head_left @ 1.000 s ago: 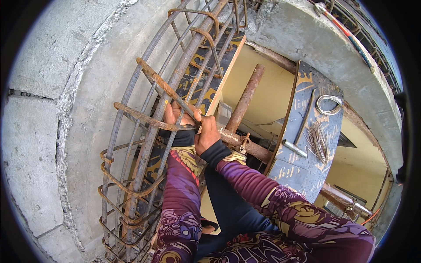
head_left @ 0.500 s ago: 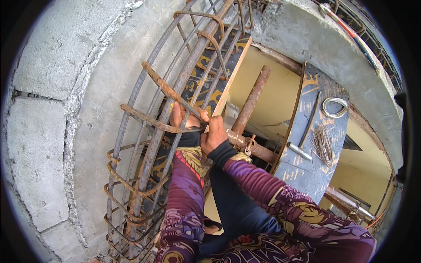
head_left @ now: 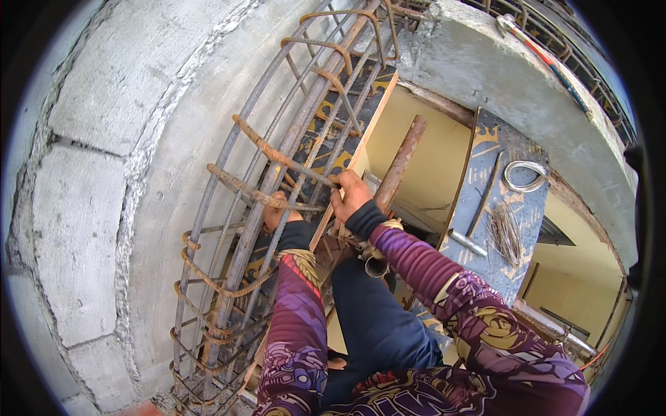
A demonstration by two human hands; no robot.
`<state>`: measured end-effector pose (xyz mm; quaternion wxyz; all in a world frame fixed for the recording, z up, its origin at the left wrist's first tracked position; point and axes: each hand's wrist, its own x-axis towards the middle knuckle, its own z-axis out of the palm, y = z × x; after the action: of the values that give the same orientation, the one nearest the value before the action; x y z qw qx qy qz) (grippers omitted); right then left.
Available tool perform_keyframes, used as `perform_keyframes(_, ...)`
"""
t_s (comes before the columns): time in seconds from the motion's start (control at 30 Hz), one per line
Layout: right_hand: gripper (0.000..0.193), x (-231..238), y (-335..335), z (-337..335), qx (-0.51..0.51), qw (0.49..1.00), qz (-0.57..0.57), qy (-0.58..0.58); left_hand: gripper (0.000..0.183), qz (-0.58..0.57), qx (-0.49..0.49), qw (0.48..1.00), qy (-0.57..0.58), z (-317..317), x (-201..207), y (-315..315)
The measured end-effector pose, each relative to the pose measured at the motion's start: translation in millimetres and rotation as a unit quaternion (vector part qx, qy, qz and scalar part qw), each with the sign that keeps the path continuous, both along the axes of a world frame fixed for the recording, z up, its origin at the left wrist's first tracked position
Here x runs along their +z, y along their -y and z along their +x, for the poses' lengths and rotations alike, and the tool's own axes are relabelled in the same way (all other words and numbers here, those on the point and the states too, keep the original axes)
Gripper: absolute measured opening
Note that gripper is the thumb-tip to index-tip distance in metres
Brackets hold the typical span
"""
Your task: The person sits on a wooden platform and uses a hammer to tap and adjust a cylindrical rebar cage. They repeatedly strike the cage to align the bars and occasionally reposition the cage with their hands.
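Note:
A long rebar cage (head_left: 229, 277) runs diagonally up the left of the head view, its rusty stirrups wrapped around lengthwise bars. My left hand (head_left: 279, 213) is inside the cage, curled next to a lower stirrup (head_left: 236, 184). Bars partly cover its fingers, so what they hold cannot be made out. My right hand (head_left: 354, 195) pinches the right-hand end of the upper stirrup (head_left: 267, 149), just outside the cage. Both wrists have dark cuffs over purple patterned sleeves.
Concrete blocks (head_left: 83, 236) wall the left side. To the right, a printed board (head_left: 461, 267) carries a hammer (head_left: 468, 243), a wire coil (head_left: 510, 182) and a bundle of tie wires (head_left: 505, 236). A rusty pipe (head_left: 402, 163) crosses the opening. A red-and-dark handled tool (head_left: 548, 61) lies on the concrete ledge.
My hands, close together at the stirrups before, have moved apart. The left has dropped lower inside the cage; the right has risen to the upper stirrup's end. The view has shifted slightly.

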<state>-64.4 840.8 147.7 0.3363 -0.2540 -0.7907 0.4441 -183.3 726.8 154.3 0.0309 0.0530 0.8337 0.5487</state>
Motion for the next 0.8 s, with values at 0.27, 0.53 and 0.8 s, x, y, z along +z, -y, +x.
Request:
perform_keyframes(0.27, 0.016, 8, -19, 0, 0.079, 0.990, 0.051, 0.104, 0.034, -0.220, -0.202, 0.953, -0.051, 38, 0, 33)
perform_keyframes(0.53, 0.020, 16, -3, 1, -0.059, 0.989, 0.133, 0.031, 0.033, -0.273, -0.197, 0.942, -0.013, 43, 15, 30)
perform_keyframes(0.8, 0.029, 23, 59, 17, 0.041, 0.992, -0.025, 0.118, 0.037, -0.216, -0.188, 0.958, 0.013, 33, -9, 44)
